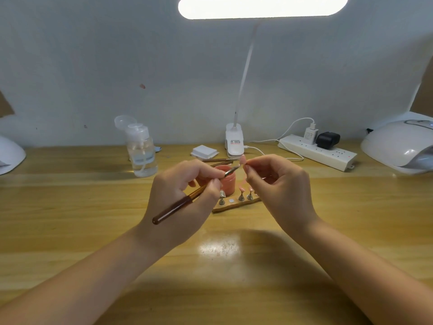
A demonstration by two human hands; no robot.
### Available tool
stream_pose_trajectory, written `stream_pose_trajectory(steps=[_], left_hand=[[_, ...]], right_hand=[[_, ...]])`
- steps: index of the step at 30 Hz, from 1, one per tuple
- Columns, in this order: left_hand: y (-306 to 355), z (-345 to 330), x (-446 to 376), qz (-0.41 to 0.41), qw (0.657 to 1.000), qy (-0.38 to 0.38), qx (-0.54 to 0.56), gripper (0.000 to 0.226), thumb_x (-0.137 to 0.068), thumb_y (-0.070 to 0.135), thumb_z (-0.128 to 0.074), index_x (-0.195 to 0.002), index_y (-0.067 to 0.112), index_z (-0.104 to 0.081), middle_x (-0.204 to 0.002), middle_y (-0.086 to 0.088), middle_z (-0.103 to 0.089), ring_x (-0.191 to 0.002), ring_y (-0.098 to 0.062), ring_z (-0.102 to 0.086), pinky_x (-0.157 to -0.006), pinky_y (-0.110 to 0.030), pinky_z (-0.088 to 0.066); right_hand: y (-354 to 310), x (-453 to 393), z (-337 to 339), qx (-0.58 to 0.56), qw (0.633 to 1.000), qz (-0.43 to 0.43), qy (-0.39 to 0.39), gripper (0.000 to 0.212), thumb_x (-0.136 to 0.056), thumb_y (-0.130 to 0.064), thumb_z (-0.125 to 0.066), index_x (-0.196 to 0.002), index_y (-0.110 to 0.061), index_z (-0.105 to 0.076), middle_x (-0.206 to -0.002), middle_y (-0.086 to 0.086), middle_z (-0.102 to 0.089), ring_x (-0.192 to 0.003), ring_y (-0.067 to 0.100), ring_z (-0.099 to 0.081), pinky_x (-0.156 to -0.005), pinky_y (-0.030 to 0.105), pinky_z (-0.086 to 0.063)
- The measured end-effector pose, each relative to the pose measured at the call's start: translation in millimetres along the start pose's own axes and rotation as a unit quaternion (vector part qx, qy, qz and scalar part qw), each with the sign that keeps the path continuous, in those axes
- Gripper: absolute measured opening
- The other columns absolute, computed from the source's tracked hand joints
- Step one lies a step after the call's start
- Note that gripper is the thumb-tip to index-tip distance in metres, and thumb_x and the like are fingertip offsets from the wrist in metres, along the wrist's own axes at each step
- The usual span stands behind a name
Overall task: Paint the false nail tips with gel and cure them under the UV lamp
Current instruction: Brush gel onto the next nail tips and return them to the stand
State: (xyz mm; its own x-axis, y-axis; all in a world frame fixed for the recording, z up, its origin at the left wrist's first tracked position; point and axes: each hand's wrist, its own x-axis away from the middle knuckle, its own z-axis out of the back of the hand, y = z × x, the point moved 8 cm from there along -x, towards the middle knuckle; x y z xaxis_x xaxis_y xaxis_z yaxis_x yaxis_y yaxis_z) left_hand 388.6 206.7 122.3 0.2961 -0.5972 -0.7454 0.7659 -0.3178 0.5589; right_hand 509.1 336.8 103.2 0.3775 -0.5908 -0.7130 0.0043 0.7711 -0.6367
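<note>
My left hand (180, 193) grips a brown-handled gel brush (178, 208), its metal ferrule and tip reaching up to the right. My right hand (278, 184) pinches a pink false nail tip (243, 159) between thumb and forefinger, and the brush tip touches it. Behind the hands stands an open pink gel jar (226, 181). In front of it lies a wooden holder strip (234, 205) with several small metal stands, some carrying pink tips (241, 190). A white UV lamp (398, 146) sits at the far right of the desk.
On the wooden desk (210, 266) are a clear pump bottle (141, 153), a stack of white wipes (204, 151), spare brushes (218, 160), a clip desk lamp (234, 143), a power strip (318, 152) and another white device (10, 156) at far left.
</note>
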Motion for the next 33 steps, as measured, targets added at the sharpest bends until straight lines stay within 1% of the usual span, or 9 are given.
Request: stream_pose_trajectory(steps=[4,7,10,14,18,21,25,29,33], left_hand=[[-0.9,3.0,0.0,0.015,1.000,0.021,0.007,0.018,-0.082,0.034,-0.053,-0.089,0.029,-0.069,-0.081,0.016,-0.069,-0.080,-0.009,-0.063,-0.067,-0.019,-0.047],[-0.4,1.8,-1.1,0.023,0.999,0.023,0.001,0.017,-0.085,0.036,-0.056,-0.096,0.031,-0.069,-0.086,0.017,-0.070,-0.084,-0.006,-0.063,-0.070,-0.015,-0.047],[-3.6,-1.7,0.6,0.027,1.000,-0.004,0.000,0.013,-0.083,0.029,-0.060,-0.089,0.029,-0.071,-0.083,0.015,-0.069,-0.083,-0.009,-0.063,-0.071,-0.016,-0.044],[-1.8,-1.4,1.8,0.015,1.000,-0.004,-0.004,0.018,-0.079,0.036,-0.052,-0.085,0.029,-0.068,-0.081,0.011,-0.067,-0.082,-0.010,-0.061,-0.070,-0.013,-0.041],[6.6,-4.1,-0.6,-0.010,1.000,-0.012,-0.011,0.013,-0.084,0.032,-0.057,-0.094,0.036,-0.066,-0.085,0.020,-0.069,-0.086,-0.002,-0.061,-0.071,-0.007,-0.039],[6.9,-6.0,1.7,-0.020,0.999,-0.026,-0.007,0.015,-0.082,0.022,-0.061,-0.086,0.035,-0.066,-0.083,0.029,-0.066,-0.087,0.004,-0.061,-0.071,-0.005,-0.039],[2.0,-1.9,2.1,0.005,1.000,0.005,-0.011,0.018,-0.082,0.036,-0.053,-0.091,0.031,-0.068,-0.083,0.020,-0.067,-0.083,-0.007,-0.061,-0.069,-0.013,-0.042],[8.9,-6.0,0.1,-0.020,1.000,-0.016,-0.012,0.015,-0.084,0.031,-0.056,-0.094,0.036,-0.066,-0.081,0.029,-0.066,-0.084,0.000,-0.061,-0.070,-0.006,-0.040],[0.9,-3.5,2.7,0.006,1.000,0.001,-0.010,0.016,-0.081,0.035,-0.054,-0.089,0.033,-0.068,-0.082,0.021,-0.068,-0.083,-0.009,-0.063,-0.069,-0.014,-0.043]], right_hand=[[1.0,-0.1,1.3,0.006,1.000,-0.002,0.004,0.010,-0.085,-0.010,-0.071,-0.094,-0.012,-0.073,-0.080,-0.004,-0.071,-0.071,0.011,-0.068,-0.067,0.036,-0.057],[-0.2,-0.4,0.7,0.015,1.000,0.004,0.004,0.011,-0.084,-0.009,-0.071,-0.095,-0.011,-0.073,-0.080,-0.003,-0.071,-0.071,0.012,-0.068,-0.067,0.036,-0.057],[-0.7,-1.1,1.3,0.022,1.000,0.006,0.007,0.010,-0.085,-0.012,-0.071,-0.095,-0.011,-0.073,-0.079,-0.005,-0.070,-0.070,0.010,-0.067,-0.067,0.034,-0.057],[0.0,-1.7,2.6,0.037,0.999,0.006,0.012,0.010,-0.085,-0.012,-0.071,-0.095,-0.012,-0.073,-0.078,-0.006,-0.069,-0.070,0.007,-0.066,-0.067,0.030,-0.057],[0.0,-2.5,2.8,0.040,0.999,0.006,0.010,0.010,-0.085,-0.011,-0.070,-0.096,-0.011,-0.072,-0.078,-0.005,-0.068,-0.070,0.010,-0.066,-0.066,0.032,-0.057],[-0.5,-2.8,3.3,0.044,0.999,0.009,0.010,0.010,-0.086,-0.010,-0.069,-0.096,-0.010,-0.072,-0.078,-0.004,-0.068,-0.069,0.010,-0.066,-0.066,0.033,-0.058],[0.0,-2.8,4.2,0.048,0.999,0.008,0.010,0.011,-0.086,-0.009,-0.070,-0.097,-0.010,-0.072,-0.078,-0.003,-0.068,-0.070,0.010,-0.067,-0.067,0.032,-0.058],[0.6,-3.5,3.2,0.042,0.999,0.002,0.009,0.011,-0.086,-0.010,-0.070,-0.097,-0.011,-0.072,-0.078,-0.004,-0.069,-0.069,0.009,-0.067,-0.067,0.032,-0.058],[5.4,-3.9,5.0,0.032,0.999,-0.018,0.013,0.010,-0.087,-0.010,-0.069,-0.097,-0.011,-0.072,-0.079,-0.002,-0.070,-0.071,0.011,-0.068,-0.067,0.036,-0.059]])
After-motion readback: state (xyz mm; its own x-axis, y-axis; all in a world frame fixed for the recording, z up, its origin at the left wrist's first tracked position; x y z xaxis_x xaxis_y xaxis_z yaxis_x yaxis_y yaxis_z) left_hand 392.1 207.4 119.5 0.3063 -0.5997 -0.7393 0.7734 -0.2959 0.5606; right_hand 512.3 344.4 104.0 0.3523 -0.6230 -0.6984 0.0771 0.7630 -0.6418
